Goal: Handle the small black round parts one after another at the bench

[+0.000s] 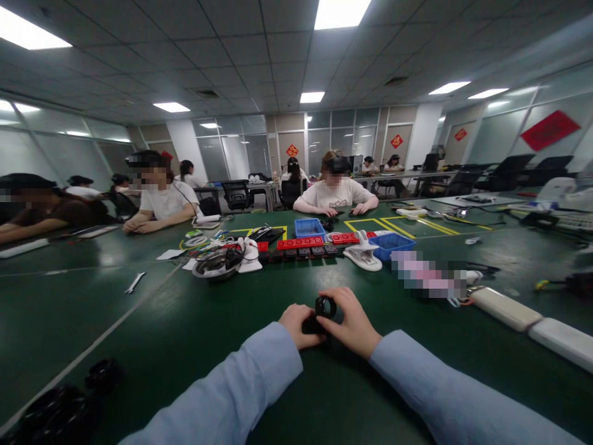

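Observation:
My right hand [354, 321] pinches a small black ring-shaped part [319, 305], like a short tube or lens ring, its round opening turned toward me. Close beside it, my left hand [296, 325] is closed around a dark piece [310, 324] just below the ring. Whether the two dark pieces are joined I cannot tell. Both hands are low over the green table in front of me. More black round parts [55, 411] lie at the lower left, with a smaller black ring [104, 374] beside them.
Ahead stand red and black power strips [303, 242], blue trays [391, 245], a white clip stand [364, 253] and a metal bowl [217, 264] of cables. A wrench [135, 282] lies left; pale power packs [507, 307] lie right. Co-workers sit across the green table [185, 346].

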`<state>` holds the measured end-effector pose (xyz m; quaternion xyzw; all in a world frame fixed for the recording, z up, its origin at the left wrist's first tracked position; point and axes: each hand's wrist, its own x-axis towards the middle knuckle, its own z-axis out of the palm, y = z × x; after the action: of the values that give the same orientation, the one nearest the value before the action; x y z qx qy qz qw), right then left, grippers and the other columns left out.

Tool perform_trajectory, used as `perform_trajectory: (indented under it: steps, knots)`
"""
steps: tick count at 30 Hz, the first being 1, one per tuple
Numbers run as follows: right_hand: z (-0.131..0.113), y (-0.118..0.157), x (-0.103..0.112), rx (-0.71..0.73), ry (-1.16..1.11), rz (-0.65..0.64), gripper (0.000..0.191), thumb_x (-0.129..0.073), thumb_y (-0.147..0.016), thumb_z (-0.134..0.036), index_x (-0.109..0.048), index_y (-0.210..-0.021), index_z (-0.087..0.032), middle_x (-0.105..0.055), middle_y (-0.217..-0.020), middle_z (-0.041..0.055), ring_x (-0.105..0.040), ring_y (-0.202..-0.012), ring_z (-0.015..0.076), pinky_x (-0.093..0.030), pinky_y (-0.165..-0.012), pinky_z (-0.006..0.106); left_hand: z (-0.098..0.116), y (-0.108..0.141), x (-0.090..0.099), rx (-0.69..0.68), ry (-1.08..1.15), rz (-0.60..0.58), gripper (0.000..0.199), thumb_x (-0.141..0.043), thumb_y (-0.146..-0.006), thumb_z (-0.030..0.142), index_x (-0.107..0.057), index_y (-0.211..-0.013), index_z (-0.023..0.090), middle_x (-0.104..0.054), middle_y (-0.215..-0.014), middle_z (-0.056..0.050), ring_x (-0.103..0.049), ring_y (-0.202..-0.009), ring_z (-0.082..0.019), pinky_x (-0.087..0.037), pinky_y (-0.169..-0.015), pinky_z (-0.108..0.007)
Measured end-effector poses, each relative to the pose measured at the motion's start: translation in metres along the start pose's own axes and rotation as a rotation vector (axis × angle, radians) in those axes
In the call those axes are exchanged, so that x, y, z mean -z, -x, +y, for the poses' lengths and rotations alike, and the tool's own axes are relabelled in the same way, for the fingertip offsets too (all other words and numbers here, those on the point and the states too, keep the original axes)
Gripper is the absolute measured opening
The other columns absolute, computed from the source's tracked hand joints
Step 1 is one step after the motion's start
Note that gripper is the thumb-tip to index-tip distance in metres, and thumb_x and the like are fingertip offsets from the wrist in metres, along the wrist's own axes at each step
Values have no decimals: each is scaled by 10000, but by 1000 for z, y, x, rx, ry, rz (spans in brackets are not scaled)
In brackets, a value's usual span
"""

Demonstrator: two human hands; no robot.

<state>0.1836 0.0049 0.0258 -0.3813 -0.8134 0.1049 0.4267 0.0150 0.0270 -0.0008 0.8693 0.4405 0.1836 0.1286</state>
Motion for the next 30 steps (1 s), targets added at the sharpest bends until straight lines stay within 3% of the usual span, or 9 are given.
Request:
perform_trajectory:
  steps: [3, 7, 10, 12, 16, 19, 23, 26, 30]
  knots:
    - [8, 2, -4, -58, -29, 76, 340, -549, -650, -147, -468, -979, -183, -517, -972, 62, -464, -932, 204, -381, -825, 367, 1, 2, -1, 45, 21, 56, 365, -651, -582, 422, -597, -863, 195, -605, -828, -23, -537, -820, -201, -390, -782, -327]
    - [23, 2, -11, -219, -115, 126, 286, -510, -621, -144, -421, -891, -173, -488, -867, 41, -489, -831, 185, -416, -766, 347, 2, 3, -1, 224, -22, 185, 364, -648, -589, 430, -600, -865, 198, -582, -898, -40, -513, -898, -221, -353, -849, -373]
    - [31, 0, -13, -291, -135, 121, 248, -493, -604, -142, -387, -825, -180, -462, -795, 20, -490, -758, 172, -431, -710, 333, 1, 2, 0, 285, -41, 196, 370, -631, -604, 434, -595, -880, 190, -573, -912, -50, -504, -913, -224, -348, -856, -379]
    - [36, 0, -14, -313, -130, 94, 297, -495, -588, -127, -389, -861, -175, -459, -845, 32, -489, -796, 175, -428, -741, 339, 1, 1, 0, 285, -41, 195, 371, -625, -611, 434, -592, -888, 189, -565, -922, -51, -499, -918, -222, -351, -854, -371]
    - [40, 1, -15, -338, -91, 2, 582, -523, -564, -99, -337, -1112, -158, -428, -1050, 91, -466, -958, 199, -393, -848, 367, 1, 1, 0, 285, -47, 179, 398, -618, -616, 441, -580, -909, 174, -553, -944, -62, -492, -925, -227, -362, -839, -358]
    - [36, 1, -11, -299, -29, 28, 598, -564, -625, -186, -321, -1170, -158, -433, -1097, 110, -446, -1016, 227, -365, -886, 398, 0, 2, 0, 284, -53, 166, 421, -612, -618, 465, -572, -921, 176, -547, -950, -61, -485, -934, -231, -361, -844, -361]
    - [21, 3, -3, -229, 66, 129, 314, -516, -727, -295, -444, -1008, -174, -510, -954, 86, -493, -898, 223, -398, -807, 389, -4, 2, -2, 283, -53, 172, 434, -615, -608, 498, -564, -915, 197, -546, -944, -47, -483, -929, -224, -362, -841, -365]
    - [9, 6, -2, -216, 141, 62, 205, -520, -729, -309, -471, -877, -175, -525, -829, 56, -505, -775, 194, -417, -708, 339, -6, 1, -2, 310, -70, 184, 460, -641, -546, 542, -577, -829, 185, -547, -888, -49, -495, -891, -231, -373, -817, -375]
    - [0, 10, -4, -254, 215, -71, 287, -560, -703, -350, -474, -912, -173, -536, -852, 48, -515, -778, 185, -419, -684, 311, -6, 3, -1, 275, -108, 193, 521, -675, -442, 590, -576, -748, 180, -538, -850, -47, -500, -895, -242, -270, -925, -456]
